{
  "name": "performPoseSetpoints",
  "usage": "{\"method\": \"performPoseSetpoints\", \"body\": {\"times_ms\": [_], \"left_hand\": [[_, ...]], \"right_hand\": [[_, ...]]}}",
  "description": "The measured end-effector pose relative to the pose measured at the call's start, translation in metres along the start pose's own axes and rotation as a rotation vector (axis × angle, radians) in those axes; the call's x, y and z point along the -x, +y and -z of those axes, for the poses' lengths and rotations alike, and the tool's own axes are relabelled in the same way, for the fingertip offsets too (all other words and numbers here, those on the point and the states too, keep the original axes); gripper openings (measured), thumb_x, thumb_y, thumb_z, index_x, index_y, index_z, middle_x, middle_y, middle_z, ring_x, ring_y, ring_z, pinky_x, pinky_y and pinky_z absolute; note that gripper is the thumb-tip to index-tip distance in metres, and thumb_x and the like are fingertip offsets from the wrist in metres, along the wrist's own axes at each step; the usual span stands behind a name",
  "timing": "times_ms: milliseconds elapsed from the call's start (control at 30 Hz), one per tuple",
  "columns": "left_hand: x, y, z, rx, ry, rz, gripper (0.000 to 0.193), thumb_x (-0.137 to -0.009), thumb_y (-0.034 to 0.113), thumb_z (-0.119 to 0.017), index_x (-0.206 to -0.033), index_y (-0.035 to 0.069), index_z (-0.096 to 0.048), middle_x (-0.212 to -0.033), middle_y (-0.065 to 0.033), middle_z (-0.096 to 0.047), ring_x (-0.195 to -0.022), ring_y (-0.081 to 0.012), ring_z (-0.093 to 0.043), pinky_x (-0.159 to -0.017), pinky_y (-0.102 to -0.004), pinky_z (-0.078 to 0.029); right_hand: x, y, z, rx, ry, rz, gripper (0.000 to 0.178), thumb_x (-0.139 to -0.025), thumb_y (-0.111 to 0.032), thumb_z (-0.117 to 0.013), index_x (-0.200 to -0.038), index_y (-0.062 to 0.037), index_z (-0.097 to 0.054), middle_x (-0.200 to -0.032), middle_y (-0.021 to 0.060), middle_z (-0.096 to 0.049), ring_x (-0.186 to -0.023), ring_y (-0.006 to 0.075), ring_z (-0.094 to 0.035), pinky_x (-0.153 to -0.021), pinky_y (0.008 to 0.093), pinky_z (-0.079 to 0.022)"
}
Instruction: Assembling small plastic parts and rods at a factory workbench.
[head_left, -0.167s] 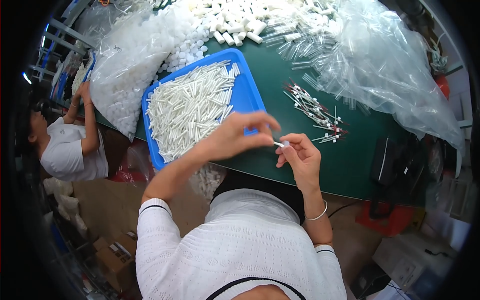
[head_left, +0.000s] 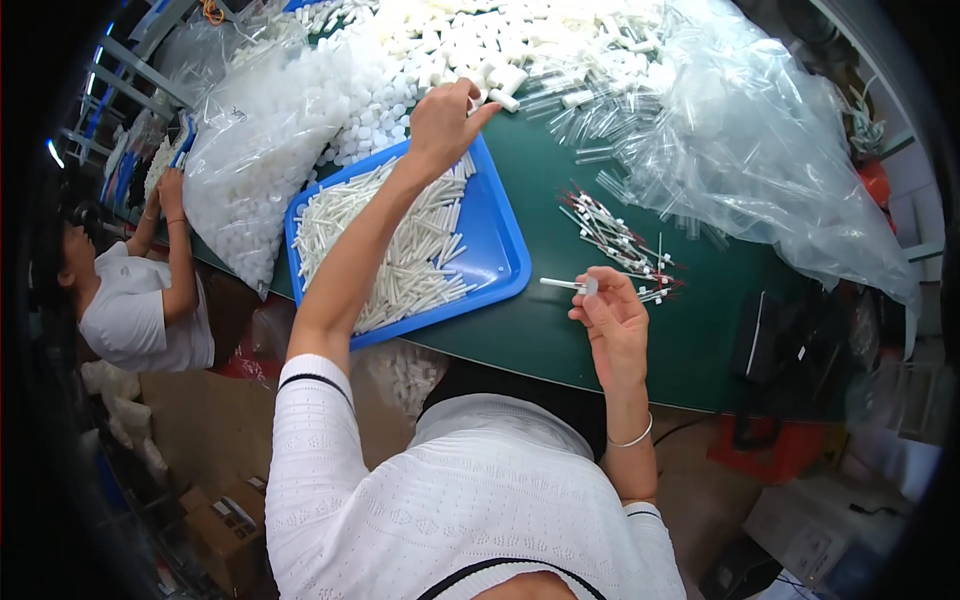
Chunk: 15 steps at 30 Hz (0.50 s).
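1. Stretching forward with the left hand (head_left: 445,125), forearm crossing above the blue tray (head_left: 490,235), thumb pointing right beside thick white cylinders (head_left: 508,80).
2. Bending the right arm close to the body, with the right hand (head_left: 615,325) over the near part of the green table (head_left: 540,220), right of the tray, fingers curled.
3. Counting one tray, one pale disc (head_left: 591,287) in the fingers, one white rod (head_left: 556,283) pointing left from it, and two large plastic bags, one at left (head_left: 240,150) and one at right (head_left: 770,150); too heaped to count among the rods in the tray (head_left: 430,250), the cylinders, the clear tubes (head_left: 575,120) and the thin red-and-white pieces (head_left: 615,235).
4. Pinching the disc between right thumb and fingers, with the rod touching it (joined or merely pressed, cannot tell).
5. Cannot tell whether gripping anything with the left, fingertips being hidden.
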<state>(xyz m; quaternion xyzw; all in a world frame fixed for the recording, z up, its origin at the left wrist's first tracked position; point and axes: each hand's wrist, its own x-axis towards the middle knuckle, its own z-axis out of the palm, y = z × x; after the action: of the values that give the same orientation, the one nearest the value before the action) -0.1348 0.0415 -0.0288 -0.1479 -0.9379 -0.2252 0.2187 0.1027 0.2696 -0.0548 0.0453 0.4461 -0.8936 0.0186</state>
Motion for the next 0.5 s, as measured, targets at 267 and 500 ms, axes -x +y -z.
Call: {"method": "performPoseSetpoints", "body": {"times_ms": [267, 500], "left_hand": [[-0.014, -0.016, -0.017, -0.057, -0.048, 0.051, 0.02, -0.079, 0.017, -0.066, -0.091, 0.001, -0.065, -0.085, -0.0167, -0.068, -0.082, -0.0311, -0.065, -0.069, -0.038, -0.052], [0.142, 0.095, 0.053, 1.186, -0.59, 0.461, 0.017, -0.094, 0.017, -0.057, -0.104, 0.004, -0.063, -0.075, -0.0006, -0.062, -0.061, -0.0038, -0.052, -0.053, -0.0178, -0.04]], "right_hand": [[0.015, -0.006, 0.017, 0.018, 0.041, 0.021, 0.025, -0.092, -0.005, -0.06, -0.116, 0.0023, -0.058, -0.103, 0.0087, -0.063, -0.076, 0.012, -0.062, -0.064, 0.0246, -0.053], [0.005, -0.004, -0.004, -0.079, -0.031, 0.079, 0.025, -0.095, -0.016, -0.058, -0.117, -0.0028, -0.057, -0.131, 0.0164, -0.052, -0.076, 0.0109, -0.062, -0.06, 0.0225, -0.053]]}}
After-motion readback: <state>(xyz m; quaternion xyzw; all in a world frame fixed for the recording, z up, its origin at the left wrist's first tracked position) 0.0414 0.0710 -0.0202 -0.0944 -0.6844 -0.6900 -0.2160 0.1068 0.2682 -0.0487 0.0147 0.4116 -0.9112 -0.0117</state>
